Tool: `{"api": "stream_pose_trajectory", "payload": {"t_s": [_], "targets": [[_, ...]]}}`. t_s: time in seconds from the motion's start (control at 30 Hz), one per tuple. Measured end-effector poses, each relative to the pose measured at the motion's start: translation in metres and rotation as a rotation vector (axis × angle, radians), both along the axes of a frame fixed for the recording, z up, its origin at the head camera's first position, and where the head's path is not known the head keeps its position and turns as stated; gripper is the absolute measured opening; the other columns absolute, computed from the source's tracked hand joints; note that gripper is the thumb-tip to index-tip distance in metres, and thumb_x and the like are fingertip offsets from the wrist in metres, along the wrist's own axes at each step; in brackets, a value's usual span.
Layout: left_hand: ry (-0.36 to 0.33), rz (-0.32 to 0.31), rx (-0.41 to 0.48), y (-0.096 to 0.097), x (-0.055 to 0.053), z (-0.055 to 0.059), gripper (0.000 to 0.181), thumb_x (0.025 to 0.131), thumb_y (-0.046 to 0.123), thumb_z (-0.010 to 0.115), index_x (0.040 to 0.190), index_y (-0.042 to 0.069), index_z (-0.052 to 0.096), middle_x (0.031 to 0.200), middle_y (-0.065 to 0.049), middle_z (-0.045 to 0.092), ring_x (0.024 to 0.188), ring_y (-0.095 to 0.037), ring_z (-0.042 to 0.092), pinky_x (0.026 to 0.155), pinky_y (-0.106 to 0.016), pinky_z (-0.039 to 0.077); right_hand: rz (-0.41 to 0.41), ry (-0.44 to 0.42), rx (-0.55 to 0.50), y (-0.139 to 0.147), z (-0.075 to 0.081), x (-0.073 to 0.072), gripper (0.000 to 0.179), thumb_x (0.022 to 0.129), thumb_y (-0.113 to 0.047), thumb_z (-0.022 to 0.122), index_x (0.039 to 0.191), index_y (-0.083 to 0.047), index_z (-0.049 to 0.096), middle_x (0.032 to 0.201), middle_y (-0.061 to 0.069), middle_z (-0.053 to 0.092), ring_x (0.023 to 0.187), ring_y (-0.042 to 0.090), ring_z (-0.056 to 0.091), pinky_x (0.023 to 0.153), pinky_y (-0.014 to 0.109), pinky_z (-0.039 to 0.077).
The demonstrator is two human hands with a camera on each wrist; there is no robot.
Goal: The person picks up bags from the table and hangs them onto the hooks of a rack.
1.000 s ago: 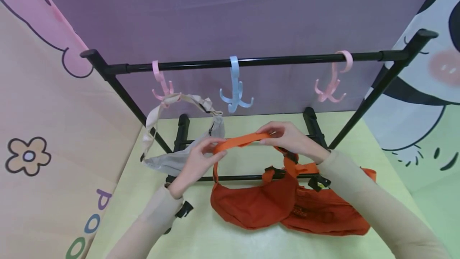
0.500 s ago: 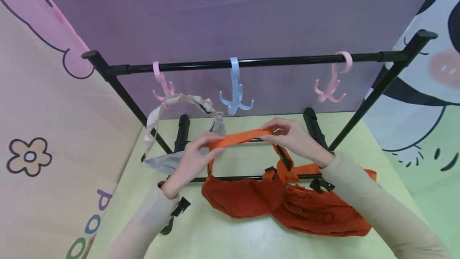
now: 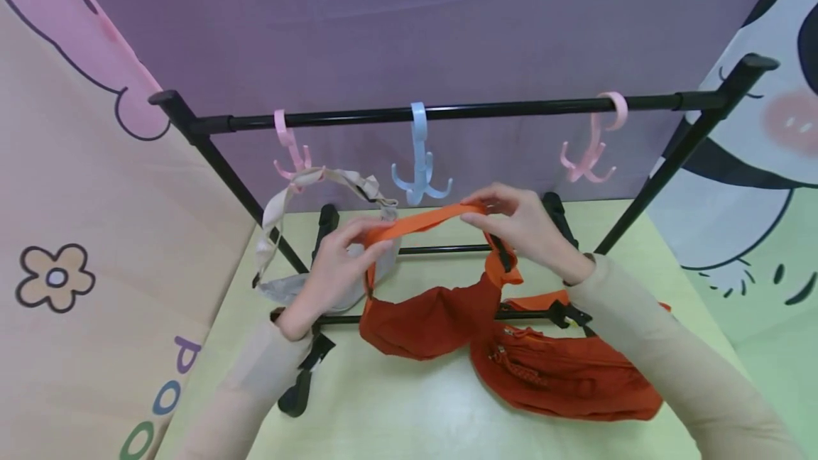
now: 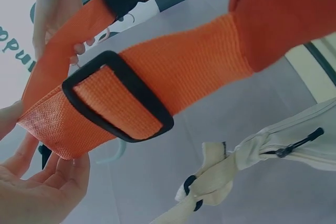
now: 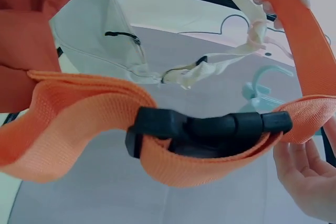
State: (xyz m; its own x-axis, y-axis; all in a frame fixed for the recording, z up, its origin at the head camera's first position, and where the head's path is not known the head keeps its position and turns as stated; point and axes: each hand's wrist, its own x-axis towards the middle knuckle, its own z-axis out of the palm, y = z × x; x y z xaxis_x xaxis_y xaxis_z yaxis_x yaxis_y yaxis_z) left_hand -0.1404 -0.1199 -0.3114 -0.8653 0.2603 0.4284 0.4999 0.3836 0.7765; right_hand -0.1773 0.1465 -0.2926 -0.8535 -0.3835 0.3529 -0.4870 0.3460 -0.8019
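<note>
A red waist bag [image 3: 428, 321] hangs below its orange strap [image 3: 424, 221], tilted higher on its right. My left hand [image 3: 332, 272] pinches the strap's left end between thumb and fingers. At the other end my right hand [image 3: 527, 229] pinches it the same way, so the strap spans between them. In the left wrist view a black slider buckle [image 4: 118, 97] sits on the webbing. The right wrist view shows a black side-release clip [image 5: 207, 132], fastened. Just beyond the strap hangs a blue hook [image 3: 418, 155], its prongs above the strap's level.
Across the back runs a black rack bar [image 3: 511, 108]. A grey-white bag [image 3: 281, 288] hangs from the left pink hook [image 3: 292, 144]; another pink hook [image 3: 588, 155] is at right. A second red waist bag [image 3: 569, 382] lies at front right, overlapping the lower bar [image 3: 341, 319].
Both hands have risen toward the blue hook, the right one more. The held waist bag has lifted with them and moved back from the second red bag.
</note>
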Motion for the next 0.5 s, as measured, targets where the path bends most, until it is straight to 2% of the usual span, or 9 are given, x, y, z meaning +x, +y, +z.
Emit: {"api": "stream_pose_trajectory", "payload": {"t_s": [0.07,0.23,0.5], "targets": [[0.027,-0.005,-0.001,0.0,-0.002,0.003,0.028,0.081,0.016,0.064,0.108,0.01,0.062,0.104,-0.002,0.06,0.085,-0.011,0.055,0.074,-0.033,0.045,-0.016,0.013,0.004,-0.001,0.004,-0.001,0.026,0.082,-0.022,0.063,0.103,-0.008,0.063,0.098,0.003,0.062,0.087,0.01,0.056,0.079,0.026,0.045],[0.069,-0.02,-0.008,0.002,-0.007,0.009,0.027,0.082,0.013,0.063,0.108,0.007,0.062,0.102,-0.004,0.06,0.086,-0.012,0.053,0.074,-0.031,0.045,-0.046,0.011,0.017,0.0,0.013,-0.003,0.026,0.082,-0.025,0.062,0.104,-0.012,0.064,0.099,0.002,0.062,0.086,0.011,0.058,0.076,0.028,0.046],[0.058,-0.012,-0.026,0.003,-0.013,0.02,0.026,0.084,0.013,0.06,0.109,0.007,0.06,0.097,-0.004,0.058,0.084,-0.014,0.049,0.073,-0.031,0.041,-0.044,0.016,0.027,-0.002,0.023,-0.009,0.028,0.085,-0.028,0.058,0.107,-0.012,0.062,0.1,0.003,0.061,0.079,0.012,0.06,0.069,0.025,0.046]]}}
